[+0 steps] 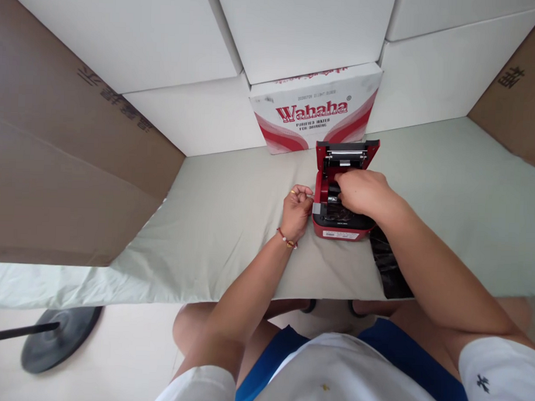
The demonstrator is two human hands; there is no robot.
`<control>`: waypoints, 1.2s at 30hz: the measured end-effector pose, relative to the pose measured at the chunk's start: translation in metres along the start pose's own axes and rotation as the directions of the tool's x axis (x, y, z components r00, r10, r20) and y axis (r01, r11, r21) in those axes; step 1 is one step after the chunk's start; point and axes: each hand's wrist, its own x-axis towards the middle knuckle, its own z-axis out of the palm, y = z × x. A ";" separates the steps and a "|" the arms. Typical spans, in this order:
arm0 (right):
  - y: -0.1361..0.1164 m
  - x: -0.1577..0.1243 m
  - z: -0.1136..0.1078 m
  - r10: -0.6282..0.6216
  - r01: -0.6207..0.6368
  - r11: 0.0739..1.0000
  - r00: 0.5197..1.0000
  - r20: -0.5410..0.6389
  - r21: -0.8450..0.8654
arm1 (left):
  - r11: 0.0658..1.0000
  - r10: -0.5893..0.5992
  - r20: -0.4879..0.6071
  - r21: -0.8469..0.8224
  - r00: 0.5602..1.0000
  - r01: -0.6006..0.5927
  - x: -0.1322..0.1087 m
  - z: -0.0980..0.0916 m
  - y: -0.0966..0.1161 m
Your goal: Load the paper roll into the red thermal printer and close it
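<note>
A small red and black label printer (342, 232) stands on the cloth with its lid (348, 153) raised at the back. My right hand (365, 193) reaches into the compartment from the right, fingers bent downward. Those fingertips are partly hidden inside, and what they grip cannot be made out. A dark shiny roll or film (337, 211) shows in the compartment below them. Beside the printer's left wall is my left hand (297, 210), its fingers curled in and the fingertips close to the casing. Whether they pinch something small is not visible.
Behind the printer stands a Wahaha water carton (314, 117), backed by stacked white boxes (299, 32). A brown carton (76, 147) stands left, another brown carton (517, 98) right. Black plastic (390, 266) lies under my right forearm. A round black base (61, 339) is on the floor.
</note>
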 end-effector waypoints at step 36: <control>0.142 -0.112 0.086 0.045 0.047 0.940 0.964 -0.261 0.339 | 0.998 0.049 -0.093 0.050 0.995 -0.044 0.012 -0.014 -0.019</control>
